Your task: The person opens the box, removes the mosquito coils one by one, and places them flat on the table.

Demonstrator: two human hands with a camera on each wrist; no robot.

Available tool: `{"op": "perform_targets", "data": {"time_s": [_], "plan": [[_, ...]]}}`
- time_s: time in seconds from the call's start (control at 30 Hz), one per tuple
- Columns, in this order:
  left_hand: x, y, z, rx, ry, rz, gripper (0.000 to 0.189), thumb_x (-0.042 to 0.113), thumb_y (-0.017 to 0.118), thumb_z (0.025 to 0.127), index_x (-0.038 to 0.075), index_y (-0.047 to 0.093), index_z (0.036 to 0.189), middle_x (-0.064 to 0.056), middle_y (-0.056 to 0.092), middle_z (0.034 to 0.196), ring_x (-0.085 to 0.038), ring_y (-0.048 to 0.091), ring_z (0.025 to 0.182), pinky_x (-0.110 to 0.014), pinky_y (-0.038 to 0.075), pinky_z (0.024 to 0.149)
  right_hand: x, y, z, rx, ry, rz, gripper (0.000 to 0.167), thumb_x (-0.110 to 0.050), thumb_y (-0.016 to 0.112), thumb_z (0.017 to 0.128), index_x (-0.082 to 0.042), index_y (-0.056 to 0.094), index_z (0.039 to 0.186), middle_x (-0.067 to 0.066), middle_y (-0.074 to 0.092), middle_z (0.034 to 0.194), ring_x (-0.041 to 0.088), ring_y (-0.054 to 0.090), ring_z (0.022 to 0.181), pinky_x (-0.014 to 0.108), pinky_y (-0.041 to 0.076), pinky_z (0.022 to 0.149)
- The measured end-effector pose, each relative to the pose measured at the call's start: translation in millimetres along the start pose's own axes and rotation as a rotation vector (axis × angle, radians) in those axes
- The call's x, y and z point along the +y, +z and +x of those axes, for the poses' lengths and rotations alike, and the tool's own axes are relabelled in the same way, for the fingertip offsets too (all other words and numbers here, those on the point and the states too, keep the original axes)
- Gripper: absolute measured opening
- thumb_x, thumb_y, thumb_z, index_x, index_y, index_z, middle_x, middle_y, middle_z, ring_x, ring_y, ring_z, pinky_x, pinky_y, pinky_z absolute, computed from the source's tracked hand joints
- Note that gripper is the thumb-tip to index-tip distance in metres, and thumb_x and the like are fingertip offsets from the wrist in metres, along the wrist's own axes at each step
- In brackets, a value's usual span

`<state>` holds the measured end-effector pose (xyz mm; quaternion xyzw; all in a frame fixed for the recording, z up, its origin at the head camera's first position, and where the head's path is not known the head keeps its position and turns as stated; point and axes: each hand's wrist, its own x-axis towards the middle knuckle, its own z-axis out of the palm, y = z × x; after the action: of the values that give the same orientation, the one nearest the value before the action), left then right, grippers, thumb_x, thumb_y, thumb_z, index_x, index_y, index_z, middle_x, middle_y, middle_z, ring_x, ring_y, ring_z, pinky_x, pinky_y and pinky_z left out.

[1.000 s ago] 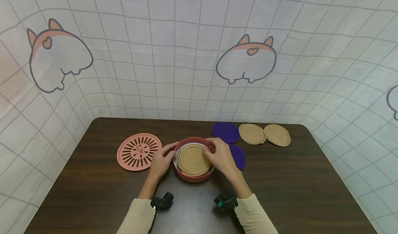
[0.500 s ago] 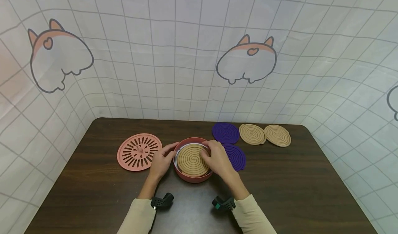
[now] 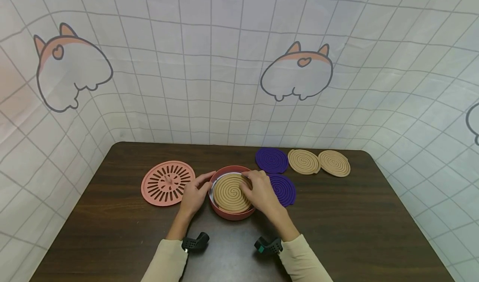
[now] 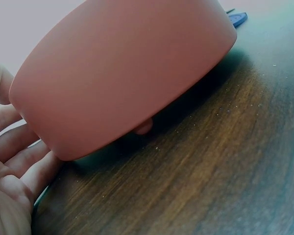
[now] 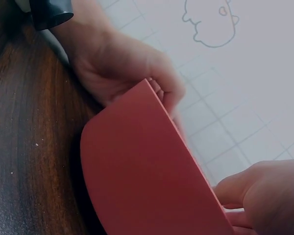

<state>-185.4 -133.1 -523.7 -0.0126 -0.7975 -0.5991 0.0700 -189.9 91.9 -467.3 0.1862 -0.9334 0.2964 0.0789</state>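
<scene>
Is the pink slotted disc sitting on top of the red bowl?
No, the pink slotted disc lies on the table, left of the red bowl.

We count one red round container (image 3: 232, 216), with one small foot (image 4: 144, 127) showing beneath it in the left wrist view, and one pink slotted lid (image 3: 169, 184). We see five mosquito coils: two purple coils (image 3: 271, 160) (image 3: 282, 190) and three tan coils (image 3: 232, 192) (image 3: 303, 162) (image 3: 334, 163), one of these in the container; whether others lie under it we cannot tell. We find two grips, one left grip (image 3: 193, 196) and one right grip (image 3: 262, 192), two cream sleeves (image 3: 164, 259) (image 3: 307, 259), two black wrist cameras (image 3: 196, 241) (image 3: 268, 245), one wood-grain counter (image 3: 355, 223), and one checked cloth (image 3: 224, 86) bearing three animal drawings (image 3: 75, 70) (image 3: 297, 74) (image 3: 474, 126), one cut off at the head view's right edge.
</scene>
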Motion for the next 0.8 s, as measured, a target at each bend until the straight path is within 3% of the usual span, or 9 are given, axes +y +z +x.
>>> {"op": "perform_targets", "data": {"time_s": [0.43,0.67,0.8], "plan": [[-0.8,0.2,-0.3,-0.005,-0.006,0.006,0.034,0.014,0.061,0.095,0.020,0.071,0.128,-0.006,0.070,0.128,-0.023,0.065,0.119,-0.046,0.048,0.102,-0.3,-5.8,-1.2,0.007,0.005,0.085,0.026,-0.017,0.069,0.092,-0.007,0.072,0.116,0.011,0.070,0.115,0.026,0.058,0.100,0.042,0.049,0.085],[-1.1,-0.4,0.7,-0.002,0.005,0.011,0.034,0.014,0.062,0.095,0.020,0.071,0.127,-0.007,0.071,0.128,-0.023,0.065,0.119,-0.045,0.049,0.100,1.4,-10.0,-1.8,0.023,0.024,0.183,0.025,-0.013,0.069,0.092,-0.008,0.072,0.116,0.008,0.068,0.112,0.022,0.065,0.096,0.037,0.055,0.081],[-1.0,-0.1,0.5,-0.002,0.003,0.011,0.035,0.014,0.062,0.094,0.019,0.071,0.128,-0.007,0.070,0.128,-0.024,0.066,0.119,-0.046,0.049,0.101,1.9,-12.5,-0.9,0.013,0.017,0.244,0.024,-0.009,0.069,0.092,-0.007,0.072,0.115,0.009,0.068,0.113,0.022,0.068,0.100,0.040,0.058,0.086]]}}
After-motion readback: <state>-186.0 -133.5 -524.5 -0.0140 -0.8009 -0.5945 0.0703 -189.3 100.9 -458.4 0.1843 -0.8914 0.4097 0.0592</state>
